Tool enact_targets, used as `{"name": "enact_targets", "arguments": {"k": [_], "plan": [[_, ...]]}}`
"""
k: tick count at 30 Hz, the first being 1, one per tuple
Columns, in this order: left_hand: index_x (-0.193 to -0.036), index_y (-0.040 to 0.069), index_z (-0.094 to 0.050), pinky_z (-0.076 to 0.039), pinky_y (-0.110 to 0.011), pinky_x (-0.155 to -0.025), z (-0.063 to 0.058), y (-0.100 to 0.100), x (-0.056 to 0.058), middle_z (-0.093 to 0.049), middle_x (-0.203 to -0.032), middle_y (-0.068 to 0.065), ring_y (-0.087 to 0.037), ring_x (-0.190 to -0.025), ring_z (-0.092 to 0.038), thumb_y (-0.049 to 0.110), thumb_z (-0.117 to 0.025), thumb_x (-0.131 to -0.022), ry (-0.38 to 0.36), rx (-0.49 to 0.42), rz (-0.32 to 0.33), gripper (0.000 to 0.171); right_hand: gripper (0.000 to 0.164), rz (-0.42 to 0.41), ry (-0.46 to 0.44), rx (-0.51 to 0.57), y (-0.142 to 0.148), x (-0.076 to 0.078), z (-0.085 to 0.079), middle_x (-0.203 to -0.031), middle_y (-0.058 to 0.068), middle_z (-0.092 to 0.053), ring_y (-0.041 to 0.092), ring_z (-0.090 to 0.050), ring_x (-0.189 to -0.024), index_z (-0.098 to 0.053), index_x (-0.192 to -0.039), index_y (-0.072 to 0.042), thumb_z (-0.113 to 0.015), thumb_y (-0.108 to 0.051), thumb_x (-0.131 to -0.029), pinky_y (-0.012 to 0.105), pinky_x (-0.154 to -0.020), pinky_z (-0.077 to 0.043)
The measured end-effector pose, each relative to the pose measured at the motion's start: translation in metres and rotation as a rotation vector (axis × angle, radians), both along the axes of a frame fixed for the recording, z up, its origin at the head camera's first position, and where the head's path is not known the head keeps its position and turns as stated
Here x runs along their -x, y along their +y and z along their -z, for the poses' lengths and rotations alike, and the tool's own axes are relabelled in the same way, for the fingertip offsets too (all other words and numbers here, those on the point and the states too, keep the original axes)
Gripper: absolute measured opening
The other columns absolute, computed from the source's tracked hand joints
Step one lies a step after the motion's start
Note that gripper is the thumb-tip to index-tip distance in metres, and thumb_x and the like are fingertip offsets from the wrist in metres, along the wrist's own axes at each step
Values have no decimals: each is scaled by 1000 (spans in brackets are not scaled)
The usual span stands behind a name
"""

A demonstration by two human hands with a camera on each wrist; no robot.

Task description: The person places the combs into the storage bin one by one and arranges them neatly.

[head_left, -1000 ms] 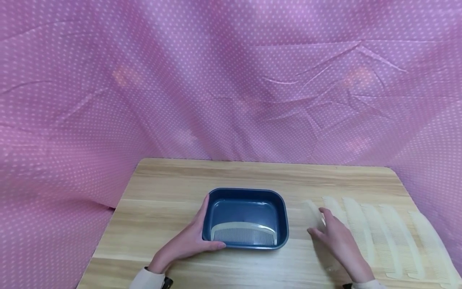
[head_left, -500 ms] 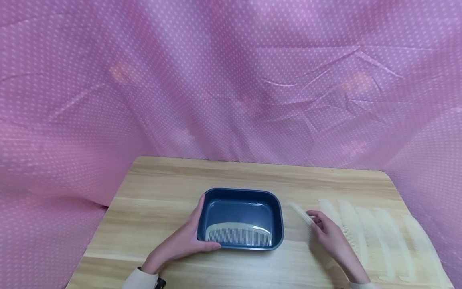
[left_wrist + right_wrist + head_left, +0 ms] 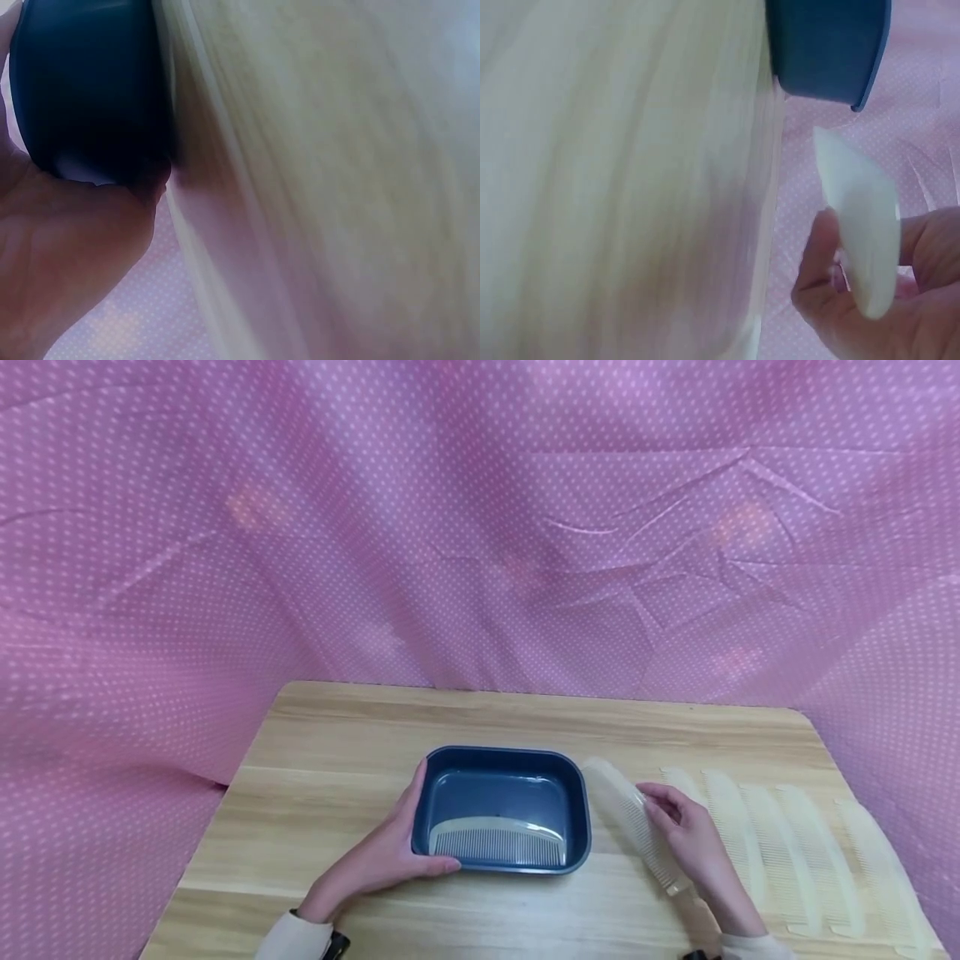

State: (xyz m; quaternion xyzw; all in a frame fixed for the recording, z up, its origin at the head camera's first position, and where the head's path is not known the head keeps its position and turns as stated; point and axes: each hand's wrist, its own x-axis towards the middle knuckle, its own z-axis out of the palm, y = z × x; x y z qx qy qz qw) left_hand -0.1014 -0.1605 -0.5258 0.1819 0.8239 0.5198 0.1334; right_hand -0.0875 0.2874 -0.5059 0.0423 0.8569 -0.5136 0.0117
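Two hands (image 3: 392, 850), one box (image 3: 498, 797), one table (image 3: 337, 793); seven combs (image 3: 498, 833): one boxed, one held, five along the table's right edge.

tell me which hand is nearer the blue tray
Left. The left hand grips the blue tray at its left end; the right hand is apart from it, off to the right, holding a comb.

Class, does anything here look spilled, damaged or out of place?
Nothing stands out: one comb sits in the blue tray, the right grip holds another comb, and the remaining combs lie side by side.
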Motion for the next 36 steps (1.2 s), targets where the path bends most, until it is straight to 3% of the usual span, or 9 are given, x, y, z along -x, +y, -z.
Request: {"name": "enact_targets", "arguments": {"k": [4,8,13,18,26,32,36], "plan": [[-172,45,14,-23,-70,-123,0,2,1,-2,-182,-3,-32,-164,-15,45,-100,-80,-2,-13,9,147,35,99,-6,86,-2,2,0,-130,20,-70,3,-63,-102,-66,-142,6,-64,-11,-112,16,-85,-53],[-173,43,13,-24,-71,-122,0,3,1,-2,-182,-5,-35,-163,-15,43,-99,-80,11,-20,9,146,40,171,0,197,-5,5,-2,-126,7,-69,0,-62,-104,-64,-145,5,-67,-16,-111,15,-87,-53],[-172,45,13,-23,-73,-122,-1,4,1,-2,-182,-4,-35,-163,-15,40,-99,-82,-8,-27,10,144,46,173,-4,311,-9,7,-7,-120,-7,-69,1,-67,-108,-61,-148,7,-70,-16,-110,18,-89,-56],[-172,45,14,-23,-73,-122,0,5,1,0,-182,-4,-36,-164,-14,41,-99,-82,-11,-12,6,145,45,163,24,337,-15,8,-14,-123,-14,-73,2,-67,-113,-64,-147,4,-73,-18,-108,18,-91,-55],[-172,44,14,-24,-73,-121,3,4,1,0,-182,-4,-37,-164,-14,41,-99,-82,-7,-15,-1,145,41,171,71,470,-40,15,-22,-115,-6,-78,8,-70,-104,-69,-140,8,-77,-12,-105,21,-85,-58],[-172,45,15,-26,-72,-121,4,1,-2,0,-182,-3,-36,-163,-16,46,-99,-80,-39,14,-20,147,36,124,55,436,-62,17,-21,-112,3,-78,13,-71,-96,-73,-134,6,-79,-11,-103,26,-79,-61],[-173,42,14,-28,-73,-120,6,0,-1,-3,-182,-6,-37,-162,-19,47,-100,-78,-18,27,-33,149,31,78,42,384,-75,20,-22,-114,10,-78,16,-70,-94,-77,-130,2,-80,-9,-101,27,-78,-60]]}}
